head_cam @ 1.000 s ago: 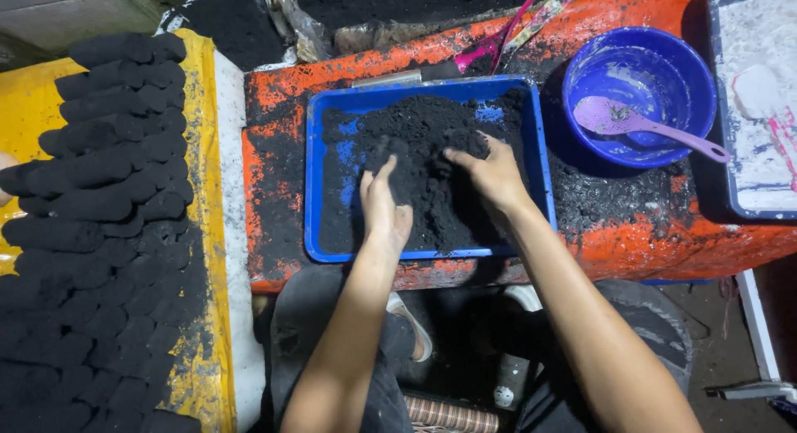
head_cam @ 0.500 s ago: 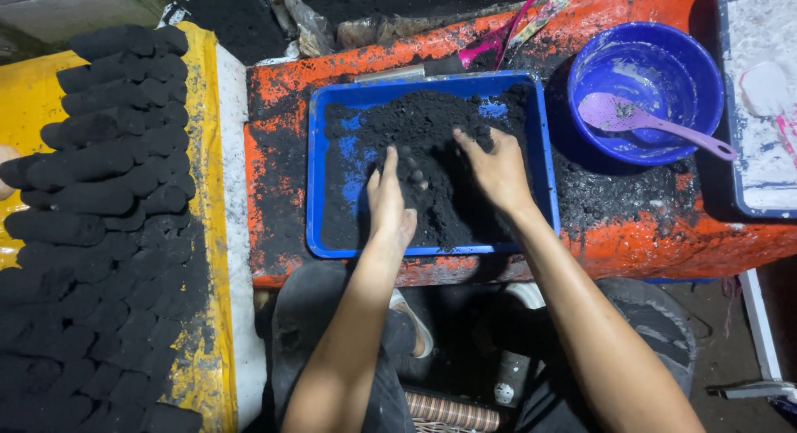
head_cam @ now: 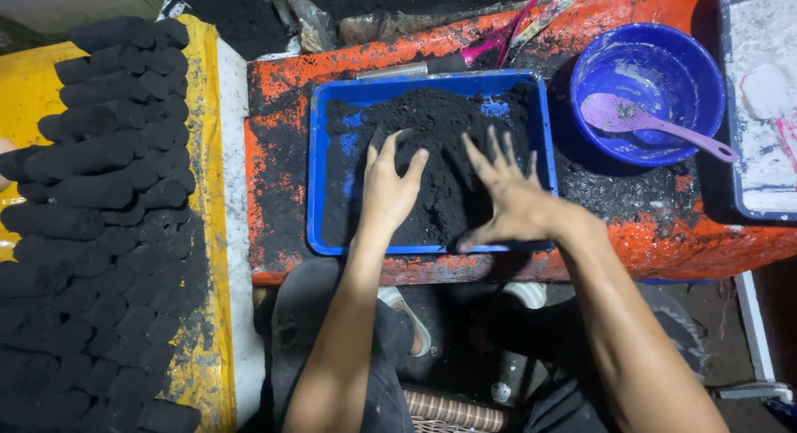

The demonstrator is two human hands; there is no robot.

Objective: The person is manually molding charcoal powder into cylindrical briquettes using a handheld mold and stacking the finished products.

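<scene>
The left hand [head_cam: 388,188] is spread flat, fingers splayed, and is pressed palm-down onto the black powder [head_cam: 440,142] heaped in the blue tray [head_cam: 315,176]; nothing is gripped by it. The right hand [head_cam: 510,196] is likewise opened wide, its fingers fanned apart and its palm laid against the right side of the same heap, with the thumb stretched down toward the tray's near rim. Nothing is clasped in it either. Both hands are dusted with the black powder.

The tray is set on an orange counter [head_cam: 664,234] that is smeared with more dark powder. To the right of the tray, a round blue bowl [head_cam: 647,92] is seen, with a pale purple spoon [head_cam: 656,126] resting in it, its handle reaching over the bowl's rim. Farther right, at the picture's edge, a second tray holding white powder [head_cam: 760,101] is partly seen. Behind the blue tray, pink-handled tools [head_cam: 506,34] are laid on the counter.

To the left, rows of black cylindrical briquettes [head_cam: 108,192] are stacked on a yellow surface [head_cam: 199,84], well apart from the hands.
</scene>
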